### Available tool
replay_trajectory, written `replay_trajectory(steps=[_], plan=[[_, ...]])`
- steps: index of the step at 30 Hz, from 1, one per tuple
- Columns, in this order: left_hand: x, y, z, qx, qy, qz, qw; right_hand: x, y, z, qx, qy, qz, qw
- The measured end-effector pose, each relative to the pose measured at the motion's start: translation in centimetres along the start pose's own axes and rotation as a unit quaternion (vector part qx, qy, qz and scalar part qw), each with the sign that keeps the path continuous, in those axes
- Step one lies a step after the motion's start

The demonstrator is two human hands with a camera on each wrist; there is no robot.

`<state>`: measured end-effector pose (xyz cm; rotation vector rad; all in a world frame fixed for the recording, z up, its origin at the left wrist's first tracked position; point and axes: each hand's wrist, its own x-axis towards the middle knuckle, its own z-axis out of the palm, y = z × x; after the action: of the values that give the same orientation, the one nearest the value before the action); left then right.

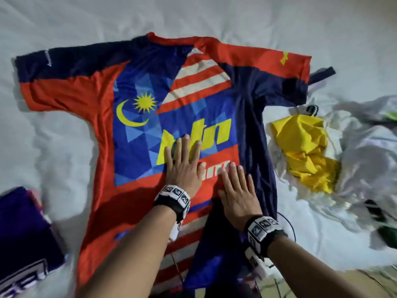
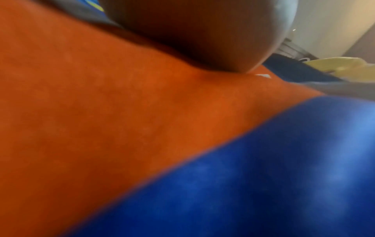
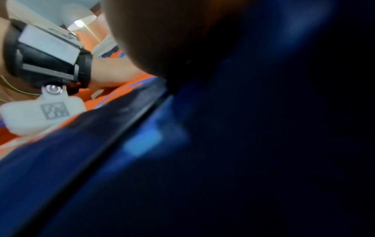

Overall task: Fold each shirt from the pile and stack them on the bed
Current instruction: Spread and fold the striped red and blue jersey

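This is a bedroom in a home. A soft bed with a wrinkled white sheet (image 1: 64,147) fills the head view. A red and blue sports shirt (image 1: 90,89) lies spread on it. At 3 o'clock sits a loose pile of yellow and white clothes (image 1: 305,151). At 8 o'clock lies a folded purple shirt (image 1: 23,224).

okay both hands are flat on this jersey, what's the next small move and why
Probably fold the spread left sleeve inward. The red and blue jersey lies flat on the white bed sheet, its right side apparently already folded over; the left hand and right hand press it flat, gripping nothing.
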<state>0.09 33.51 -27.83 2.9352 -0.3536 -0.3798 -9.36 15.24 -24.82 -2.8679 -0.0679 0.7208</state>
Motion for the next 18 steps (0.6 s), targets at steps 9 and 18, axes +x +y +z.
replay_trajectory(steps=[9,18], plan=[[0.3,0.3,0.9,0.024,-0.020,-0.039,0.999,-12.8,10.0,-0.9,0.013,-0.014,0.121,0.992],[0.4,0.4,0.8,0.021,-0.023,-0.038,0.999,-13.7,6.5,-1.1,0.330,0.016,0.351,0.876]])
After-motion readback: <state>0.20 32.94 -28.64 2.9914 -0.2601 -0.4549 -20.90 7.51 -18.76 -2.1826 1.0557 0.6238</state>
